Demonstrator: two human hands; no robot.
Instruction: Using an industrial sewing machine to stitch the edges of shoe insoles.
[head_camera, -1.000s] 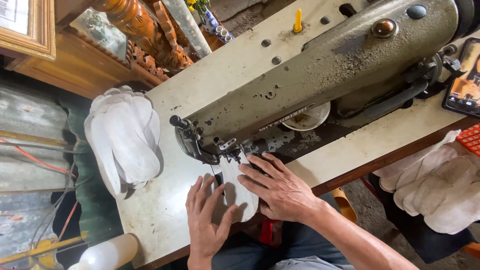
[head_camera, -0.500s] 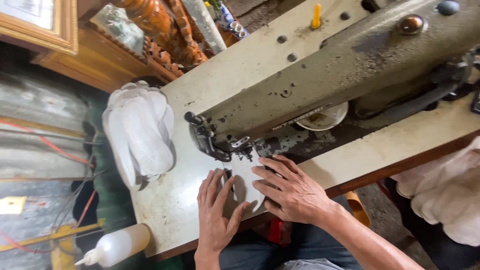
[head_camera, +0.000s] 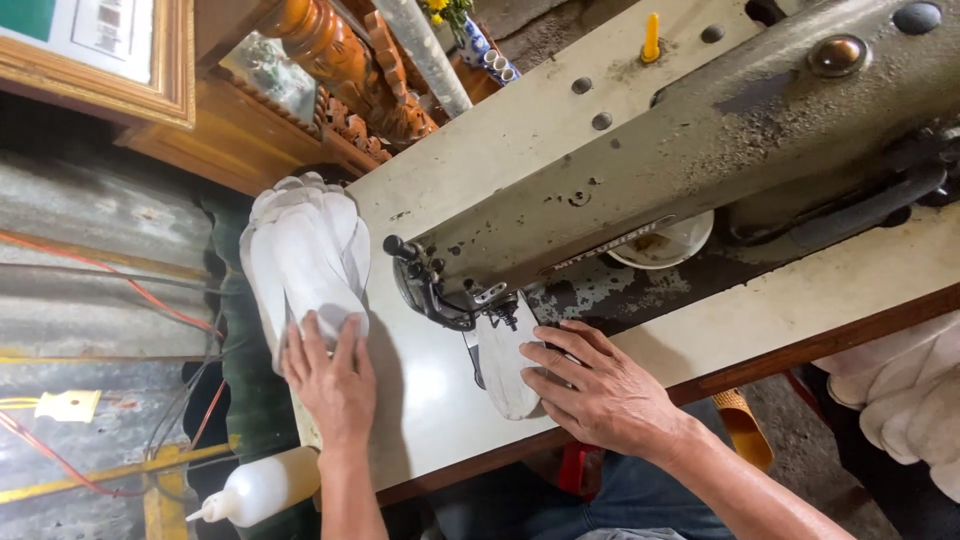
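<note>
An old grey-green sewing machine (head_camera: 700, 150) stands on a worn cream table (head_camera: 440, 400). A white sole-shaped piece (head_camera: 505, 365) lies under its needle and presser foot (head_camera: 505, 312). My right hand (head_camera: 600, 390) lies flat on the right edge of that piece, fingers spread. My left hand (head_camera: 330, 375) rests on the near end of a stack of white sole-shaped pieces (head_camera: 300, 255) at the table's left end, fingers spread over the top piece.
A white squeeze bottle (head_camera: 262, 487) hangs at the table's near left. A round lid or dish (head_camera: 665, 245) sits under the machine arm. Carved wooden furniture (head_camera: 330, 60) stands beyond. White cloth (head_camera: 915, 400) lies at the right. Cables run along the left wall.
My left hand left the piece under the needle and moved left onto the stack of white pieces. My right hand stays on the piece. The camera shifted right.
</note>
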